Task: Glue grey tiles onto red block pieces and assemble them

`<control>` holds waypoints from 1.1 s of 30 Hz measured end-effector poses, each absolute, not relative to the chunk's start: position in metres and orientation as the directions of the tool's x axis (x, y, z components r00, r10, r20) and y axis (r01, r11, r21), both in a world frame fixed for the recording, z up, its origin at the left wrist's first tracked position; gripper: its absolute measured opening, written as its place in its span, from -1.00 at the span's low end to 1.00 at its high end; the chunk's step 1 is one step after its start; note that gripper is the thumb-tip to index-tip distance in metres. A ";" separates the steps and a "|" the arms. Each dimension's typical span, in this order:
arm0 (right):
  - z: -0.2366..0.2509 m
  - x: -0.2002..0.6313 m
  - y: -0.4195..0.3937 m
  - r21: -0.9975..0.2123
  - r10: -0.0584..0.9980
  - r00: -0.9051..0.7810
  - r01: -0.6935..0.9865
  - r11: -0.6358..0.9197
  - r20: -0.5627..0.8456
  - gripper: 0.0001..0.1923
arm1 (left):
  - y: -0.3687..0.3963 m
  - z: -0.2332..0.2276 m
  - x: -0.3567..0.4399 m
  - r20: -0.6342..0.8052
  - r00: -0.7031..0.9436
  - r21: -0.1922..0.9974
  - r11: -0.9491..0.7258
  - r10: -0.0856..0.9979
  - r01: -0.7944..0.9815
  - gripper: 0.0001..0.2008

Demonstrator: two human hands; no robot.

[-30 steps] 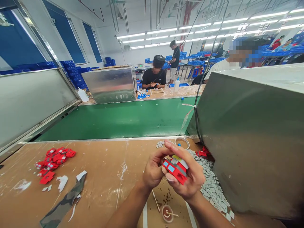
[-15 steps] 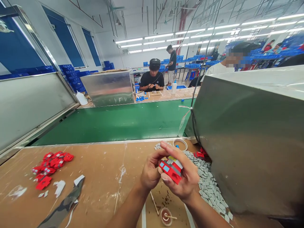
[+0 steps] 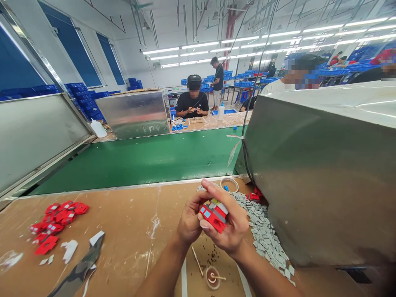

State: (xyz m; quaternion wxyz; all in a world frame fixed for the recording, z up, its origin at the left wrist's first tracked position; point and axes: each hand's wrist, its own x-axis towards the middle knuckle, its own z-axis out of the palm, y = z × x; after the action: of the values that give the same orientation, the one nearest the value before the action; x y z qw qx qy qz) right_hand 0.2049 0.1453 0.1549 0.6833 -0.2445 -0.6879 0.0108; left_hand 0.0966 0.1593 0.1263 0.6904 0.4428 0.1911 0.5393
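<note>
A small red toy vehicle part [image 3: 215,222], with light-blue window shapes, a grey band and a yellow top piece, sits between my hands above the bench. My left hand [image 3: 189,220] pinches its left end, thumb and fingers closed. Around its right side and underneath wraps my right hand [image 3: 236,227], its forefinger stretched over the top and its thumb at the lower front edge. My palm and fingers hide the far side of the part. Below my wrists stand a small cup of reddish-brown liquid [image 3: 213,277] with a stick in it and a loose cotton swab [image 3: 197,261].
A heap of similar red parts [image 3: 62,217] lies at left, near a grey camouflage strip [image 3: 82,266]. Many grey flat pieces [image 3: 266,235] spread along the metal box [image 3: 318,177] at right. A tape roll [image 3: 229,185] lies behind my hands, before the green belt [image 3: 139,161]. A person [image 3: 193,101] sits opposite.
The camera view has turned slightly to the right, so the scene sits further left. Both hands keep nearly the same hold on the red toy vehicle part.
</note>
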 end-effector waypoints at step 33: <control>0.156 0.200 0.143 -0.306 0.301 0.054 0.195 0.932 0.952 -0.34 | 0.162 0.126 0.081 0.394 0.381 0.819 -0.131 0.837 -0.559 -0.41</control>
State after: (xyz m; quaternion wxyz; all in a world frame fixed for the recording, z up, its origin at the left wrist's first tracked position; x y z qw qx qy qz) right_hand 0.1999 0.1433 0.1557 0.7031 -0.1806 -0.6867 0.0380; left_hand 0.0809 0.1619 0.1265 0.6457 0.5231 0.1328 0.5401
